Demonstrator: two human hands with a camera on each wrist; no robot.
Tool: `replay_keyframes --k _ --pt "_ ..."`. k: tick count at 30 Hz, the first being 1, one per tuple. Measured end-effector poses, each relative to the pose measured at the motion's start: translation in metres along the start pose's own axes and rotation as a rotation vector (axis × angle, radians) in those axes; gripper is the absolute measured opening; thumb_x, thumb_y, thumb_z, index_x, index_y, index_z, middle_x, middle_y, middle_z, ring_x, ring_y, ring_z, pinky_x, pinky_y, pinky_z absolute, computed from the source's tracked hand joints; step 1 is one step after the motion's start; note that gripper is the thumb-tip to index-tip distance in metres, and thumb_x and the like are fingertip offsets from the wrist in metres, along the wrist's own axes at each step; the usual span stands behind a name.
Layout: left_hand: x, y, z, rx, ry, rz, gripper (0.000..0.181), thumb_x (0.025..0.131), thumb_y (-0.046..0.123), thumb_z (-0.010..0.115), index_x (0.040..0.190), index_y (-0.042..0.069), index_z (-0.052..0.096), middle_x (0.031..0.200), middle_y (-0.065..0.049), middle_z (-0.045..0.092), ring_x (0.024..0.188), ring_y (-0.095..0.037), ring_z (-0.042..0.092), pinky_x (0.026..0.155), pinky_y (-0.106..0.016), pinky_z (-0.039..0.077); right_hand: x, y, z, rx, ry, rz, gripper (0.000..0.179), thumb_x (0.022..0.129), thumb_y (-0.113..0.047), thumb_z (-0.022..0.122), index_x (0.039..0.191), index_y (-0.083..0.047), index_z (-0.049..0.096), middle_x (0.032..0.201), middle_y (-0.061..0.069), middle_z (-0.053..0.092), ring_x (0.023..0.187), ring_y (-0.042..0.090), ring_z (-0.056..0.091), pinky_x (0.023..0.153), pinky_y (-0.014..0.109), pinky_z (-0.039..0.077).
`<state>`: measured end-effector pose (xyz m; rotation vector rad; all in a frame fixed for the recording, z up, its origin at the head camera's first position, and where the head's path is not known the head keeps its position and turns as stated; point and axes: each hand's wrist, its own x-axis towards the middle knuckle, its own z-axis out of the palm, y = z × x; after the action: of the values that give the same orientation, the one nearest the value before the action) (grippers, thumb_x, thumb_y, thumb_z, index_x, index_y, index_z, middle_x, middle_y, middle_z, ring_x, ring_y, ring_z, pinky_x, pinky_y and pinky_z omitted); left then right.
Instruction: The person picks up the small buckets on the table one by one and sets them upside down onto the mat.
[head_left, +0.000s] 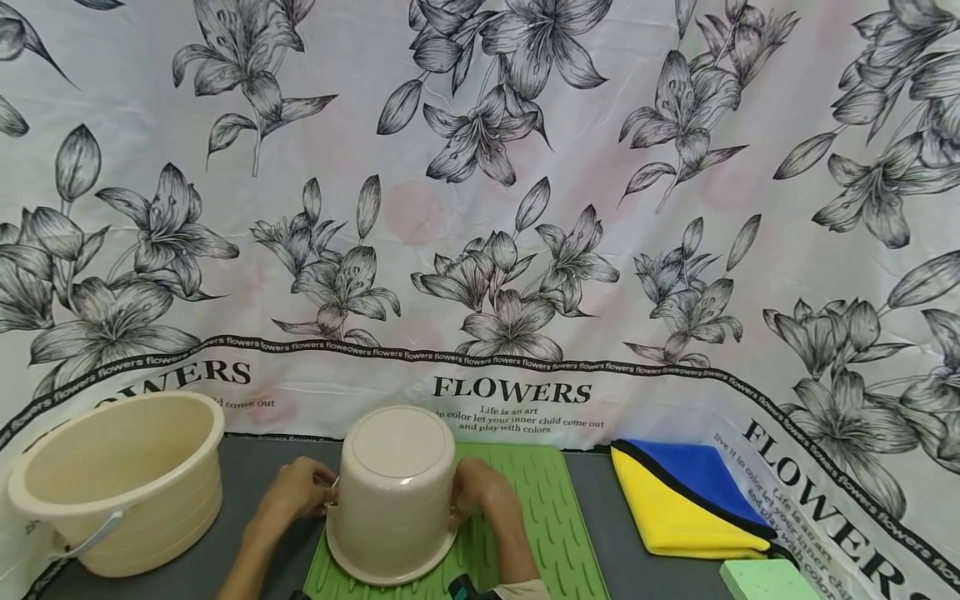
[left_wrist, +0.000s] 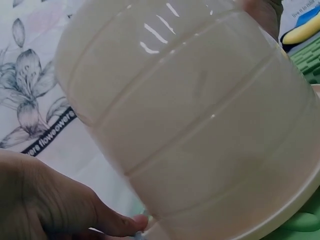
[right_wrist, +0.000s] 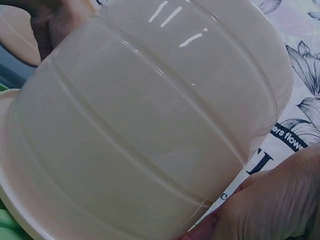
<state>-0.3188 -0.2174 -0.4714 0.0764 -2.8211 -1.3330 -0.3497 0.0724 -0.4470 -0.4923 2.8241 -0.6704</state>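
"Where's the upturned bucket (head_left: 397, 500)?"

"On the green mat (head_left: 551, 500), left hand (head_left: 298, 488) and right hand (head_left: 483, 490) gripping its 2 sides near the rim."

"And the other bucket (head_left: 168, 508)?"

"Left of it, mouth up."

Upturned bucket (head_left: 393, 500) on a mat (head_left: 555, 508), between the hands (head_left: 302, 487) (head_left: 482, 489)
A second bucket (head_left: 161, 508) stands left, a folded cloth (head_left: 686, 508) lies right, what seems a sponge (head_left: 768, 581) just before it; a curtain (head_left: 480, 275) hangs behind.
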Motion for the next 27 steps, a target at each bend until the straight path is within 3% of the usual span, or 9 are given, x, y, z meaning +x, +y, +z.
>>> replay_keyframes --k 4,8,14,18,22,27 --pt "-0.002 0.004 -0.013 0.134 -0.005 0.014 0.031 0.090 0.012 0.080 0.113 -0.008 0.073 0.101 -0.021 0.077 0.084 -0.026 0.076 0.073 -0.044 0.063 -0.002 0.001 0.000 0.020 0.000 -0.008 0.027 0.061 0.006 0.094 0.072 -0.005 0.073 0.069 0.002 0.070 0.062 0.015 0.061 0.060 0.028 0.056" --pt "-0.010 0.019 -0.036 0.265 0.009 0.048 0.044 0.095 0.030 0.077 0.123 -0.003 0.071 0.111 -0.024 0.076 0.094 -0.036 0.074 0.079 -0.055 0.060 -0.001 0.001 -0.001 0.012 0.001 -0.020 0.029 0.060 0.007 0.095 0.073 -0.006 0.072 0.070 0.002 0.071 0.063 0.014 0.062 0.061 0.028 0.057" --pt "-0.036 0.040 -0.075 0.355 0.068 0.098 0.061 0.099 0.046 0.069 0.134 -0.004 0.064 0.126 -0.033 0.068 0.111 -0.055 0.066 0.087 -0.065 0.056 0.002 0.003 -0.001 -0.007 -0.007 -0.044 0.028 0.061 0.005 0.095 0.076 -0.007 0.074 0.073 0.001 0.073 0.064 0.013 0.062 0.062 0.027 0.057" --pt "-0.058 0.045 -0.103 0.374 0.073 0.106 0.074 0.099 0.049 0.068 0.143 -0.008 0.053 0.129 -0.036 0.065 0.110 -0.054 0.067 0.087 -0.062 0.057 0.003 0.004 0.001 -0.002 -0.012 -0.026 0.028 0.061 0.005 0.094 0.077 -0.008 0.074 0.074 0.001 0.073 0.066 0.014 0.063 0.065 0.030 0.059" --pt "-0.080 0.036 -0.132 0.400 0.087 0.137 0.076 0.092 0.035 0.080 0.146 -0.010 0.049 0.122 -0.037 0.067 0.105 -0.049 0.070 0.081 -0.058 0.058 0.004 0.005 0.002 0.017 -0.019 -0.006 0.029 0.061 0.005 0.094 0.079 -0.008 0.075 0.077 0.003 0.074 0.070 0.017 0.066 0.069 0.034 0.062" --pt "-0.096 0.002 -0.161 0.521 0.154 0.195 0.064 0.079 0.011 0.088 0.132 -0.010 0.059 0.122 -0.038 0.065 0.106 -0.054 0.066 0.082 -0.061 0.057 0.006 0.006 0.002 0.027 -0.027 -0.010 0.030 0.062 0.006 0.093 0.081 -0.007 0.075 0.080 0.004 0.075 0.073 0.019 0.068 0.074 0.037 0.064"
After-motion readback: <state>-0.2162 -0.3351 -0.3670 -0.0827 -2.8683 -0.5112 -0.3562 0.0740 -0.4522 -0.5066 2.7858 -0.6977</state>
